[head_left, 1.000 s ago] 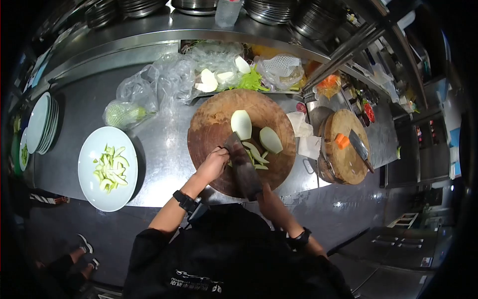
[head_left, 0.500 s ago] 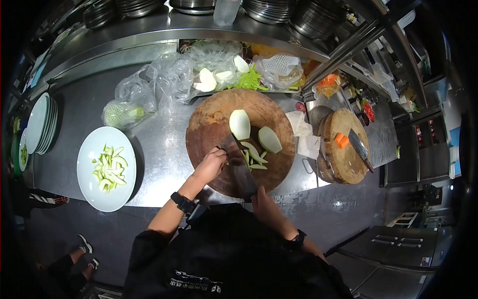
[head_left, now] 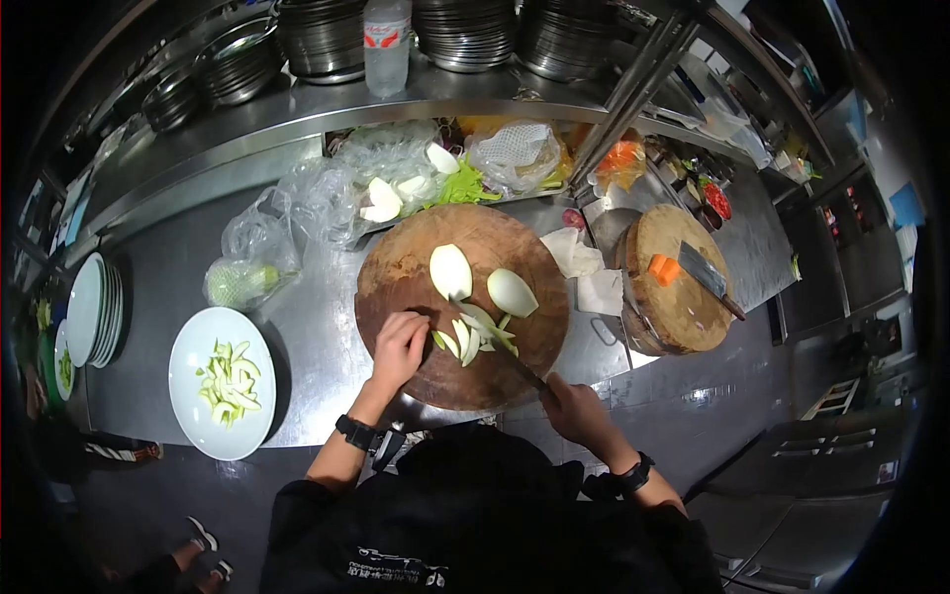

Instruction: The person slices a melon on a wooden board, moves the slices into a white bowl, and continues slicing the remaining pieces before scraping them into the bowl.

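Knife [head_left: 519, 363] and pale slices [head_left: 463, 339], on your round board [head_left: 406, 267].
Bottle [head_left: 386, 49]: red-and-white label, wording too small to read. Black shirt [head_left: 475, 525]: white print, likewise. White plate [head_left: 186, 401]: cut pieces [head_left: 230, 384]. Clear bag [head_left: 259, 238]: netted green vegetable [head_left: 236, 284]. Your right hand [head_left: 582, 414]: fingers closed round the knife's handle. Your left hand [head_left: 399, 348]: fingers curled beside the slices; grip, cannot tell.

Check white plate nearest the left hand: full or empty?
Partly full: pale green slices cover the middle; the plate is bare around them.

Chopping blocks [head_left: 404, 259], stacked plates [head_left: 85, 312] and steel counter [head_left: 315, 346] suggest a commercial kitchen.
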`<state>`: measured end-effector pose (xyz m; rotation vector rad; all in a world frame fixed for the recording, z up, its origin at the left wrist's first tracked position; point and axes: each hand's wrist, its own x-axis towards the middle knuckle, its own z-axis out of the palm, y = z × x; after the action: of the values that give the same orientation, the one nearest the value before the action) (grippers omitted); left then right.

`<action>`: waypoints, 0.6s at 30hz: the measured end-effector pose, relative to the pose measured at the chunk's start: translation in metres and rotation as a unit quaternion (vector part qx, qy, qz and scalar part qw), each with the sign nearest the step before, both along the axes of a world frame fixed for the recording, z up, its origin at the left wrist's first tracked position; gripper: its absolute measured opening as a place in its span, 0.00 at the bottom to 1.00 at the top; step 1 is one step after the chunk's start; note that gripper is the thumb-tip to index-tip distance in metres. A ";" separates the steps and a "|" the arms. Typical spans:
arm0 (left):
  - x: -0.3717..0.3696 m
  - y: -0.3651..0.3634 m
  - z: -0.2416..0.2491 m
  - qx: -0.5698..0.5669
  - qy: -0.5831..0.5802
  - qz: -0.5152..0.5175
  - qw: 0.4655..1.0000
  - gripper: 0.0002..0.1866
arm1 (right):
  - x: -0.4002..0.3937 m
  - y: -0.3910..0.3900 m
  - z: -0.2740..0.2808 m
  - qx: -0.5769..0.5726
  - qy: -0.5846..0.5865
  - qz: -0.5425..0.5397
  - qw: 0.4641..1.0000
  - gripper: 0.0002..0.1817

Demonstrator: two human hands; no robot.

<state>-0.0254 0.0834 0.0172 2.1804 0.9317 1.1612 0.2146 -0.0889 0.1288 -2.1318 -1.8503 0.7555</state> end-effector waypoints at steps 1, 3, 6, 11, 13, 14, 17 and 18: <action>0.001 0.002 0.017 0.015 -0.032 0.008 0.999 0.06 | 0.006 -0.002 0.000 0.004 0.003 -0.005 1.000 0.10; 0.010 0.004 0.055 0.044 -0.070 -0.033 0.996 0.06 | 0.014 -0.008 -0.003 0.050 -0.024 0.043 0.998 0.08; 0.039 0.000 0.080 0.005 0.107 -0.249 0.963 0.20 | 0.020 -0.005 -0.001 0.098 0.003 0.070 0.993 0.06; 0.079 -0.023 0.052 0.016 0.335 -0.387 0.859 0.26 | 0.031 0.001 -0.013 0.101 -0.069 0.119 0.985 0.06; 0.082 -0.024 0.047 -0.041 0.312 -0.394 0.864 0.23 | 0.034 0.000 -0.014 0.109 -0.079 0.120 0.983 0.07; 0.083 -0.023 0.042 -0.040 0.315 -0.398 0.860 0.23 | 0.036 0.000 -0.015 0.106 -0.081 0.142 0.981 0.07; 0.083 -0.010 0.024 -0.029 0.282 -0.411 0.866 0.23 | 0.043 -0.001 -0.016 0.107 -0.083 0.172 0.976 0.08; 0.082 -0.006 0.018 -0.049 0.261 -0.411 0.872 0.23 | 0.047 -0.004 -0.014 0.108 -0.086 0.183 0.973 0.09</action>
<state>0.0570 0.0771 0.0356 2.4383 0.1425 0.1160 0.2616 -0.0932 0.1144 -1.7925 -2.3349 0.4178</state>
